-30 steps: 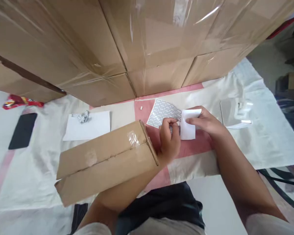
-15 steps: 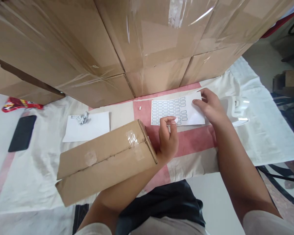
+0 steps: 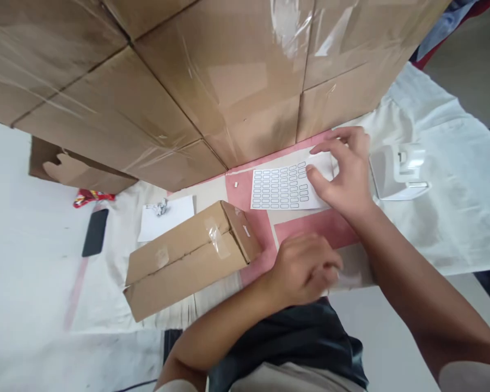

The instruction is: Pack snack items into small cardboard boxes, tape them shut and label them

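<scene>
Far left, a black phone [image 3: 95, 233], then crumpled paper [image 3: 161, 207] on white paper [image 3: 169, 226]. Your taped carton [image 3: 188, 253] crowds the left; stacked cartons [image 3: 245, 103] wall off the back. The label sheet [image 3: 280, 188] lies on the tabletop [image 3: 465, 223]: label-peeling, it seems, and next calls for steadying it. Your left hand [image 3: 304, 269] is curled (blurred, can't tell if it holds anything); your right hand [image 3: 349, 174] spreads over the sheet's end, nothing gripped. White plastic piece [image 3: 408, 166] beyond.
</scene>
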The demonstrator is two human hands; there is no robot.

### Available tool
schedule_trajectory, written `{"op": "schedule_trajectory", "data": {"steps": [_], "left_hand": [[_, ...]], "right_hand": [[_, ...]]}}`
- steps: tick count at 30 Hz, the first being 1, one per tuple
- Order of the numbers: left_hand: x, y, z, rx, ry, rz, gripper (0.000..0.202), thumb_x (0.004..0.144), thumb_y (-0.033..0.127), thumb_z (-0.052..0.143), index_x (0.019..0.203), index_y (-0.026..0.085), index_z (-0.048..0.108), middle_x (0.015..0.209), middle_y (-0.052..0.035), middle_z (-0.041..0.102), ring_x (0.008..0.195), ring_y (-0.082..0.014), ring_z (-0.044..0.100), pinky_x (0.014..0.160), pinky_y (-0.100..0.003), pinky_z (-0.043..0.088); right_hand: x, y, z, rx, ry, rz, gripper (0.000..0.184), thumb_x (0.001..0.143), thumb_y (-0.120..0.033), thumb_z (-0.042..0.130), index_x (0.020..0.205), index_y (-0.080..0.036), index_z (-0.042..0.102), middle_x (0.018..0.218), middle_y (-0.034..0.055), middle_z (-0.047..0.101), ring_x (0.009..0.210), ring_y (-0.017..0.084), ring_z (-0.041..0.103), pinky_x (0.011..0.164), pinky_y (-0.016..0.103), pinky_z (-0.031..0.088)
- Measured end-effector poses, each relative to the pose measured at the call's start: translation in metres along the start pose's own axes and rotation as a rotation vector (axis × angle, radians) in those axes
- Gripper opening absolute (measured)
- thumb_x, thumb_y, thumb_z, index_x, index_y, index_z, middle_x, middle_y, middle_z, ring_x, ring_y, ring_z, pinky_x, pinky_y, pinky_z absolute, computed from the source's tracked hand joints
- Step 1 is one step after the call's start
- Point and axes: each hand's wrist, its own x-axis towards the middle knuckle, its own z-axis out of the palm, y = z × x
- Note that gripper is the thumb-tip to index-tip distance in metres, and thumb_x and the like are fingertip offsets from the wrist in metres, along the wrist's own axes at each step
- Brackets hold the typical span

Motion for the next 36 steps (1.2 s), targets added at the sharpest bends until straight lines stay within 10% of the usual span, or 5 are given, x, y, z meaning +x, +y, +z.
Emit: {"op": "schedule_trajectory", "data": {"steps": [3,8,16,27,36], "left_hand": [[-0.033,0.024,-0.013,0.364,-0.066,0.163,0.047,0.107,0.052,0.033,0.086,0.020,0.061,0.069,-0.0040,0.064,0.064,-0.0171,0.052,0.062,-0.035,0.031],[-0.102,0.044,-0.044,0.563,0.074,-0.083,0.046,0.108,0.044,0.029,0.085,0.020,0.061,0.068,-0.0031,0.061,0.063,-0.0171,0.051,0.063,-0.034,0.034],[-0.140,0.050,-0.093,0.898,0.205,-0.261,0.035,0.106,0.040,0.035,0.100,0.025,0.067,0.092,-0.0071,0.069,0.089,-0.0236,0.064,0.081,-0.039,0.049],[-0.190,0.052,-0.083,0.750,0.548,-0.425,0.052,0.103,0.054,0.032,0.106,0.023,0.073,0.092,-0.0113,0.072,0.088,-0.0289,0.068,0.081,-0.043,0.056],[-0.206,0.062,-0.086,0.481,0.569,-0.303,0.057,0.098,0.061,0.031,0.094,0.025,0.075,0.107,-0.0140,0.071,0.097,-0.0309,0.067,0.084,-0.046,0.055]], "right_hand": [[-0.005,-0.016,0.001,0.156,-0.302,-0.173,0.052,0.082,-0.037,0.075,0.131,-0.028,0.060,0.134,0.0120,0.057,0.129,0.038,0.050,0.111,0.065,0.039],[-0.033,-0.042,0.042,0.435,-0.766,-0.335,0.122,0.074,-0.049,0.084,0.166,-0.027,0.007,0.164,0.0183,0.029,0.151,0.041,0.027,0.118,0.064,0.033],[-0.080,-0.081,0.073,0.392,-0.610,-0.255,0.151,0.056,-0.065,0.091,0.165,-0.019,-0.003,0.141,0.0246,0.043,0.128,0.044,0.047,0.102,0.065,0.046],[-0.079,-0.082,0.062,0.854,-0.820,-0.179,0.086,0.092,-0.079,0.048,0.159,-0.025,0.042,0.085,0.0002,0.055,0.068,0.016,0.049,0.065,0.031,0.047],[-0.072,-0.102,0.056,0.277,-0.517,-0.766,0.095,0.078,-0.058,0.079,0.157,-0.035,0.033,0.129,0.0146,0.054,0.122,0.041,0.053,0.102,0.067,0.044]]}}
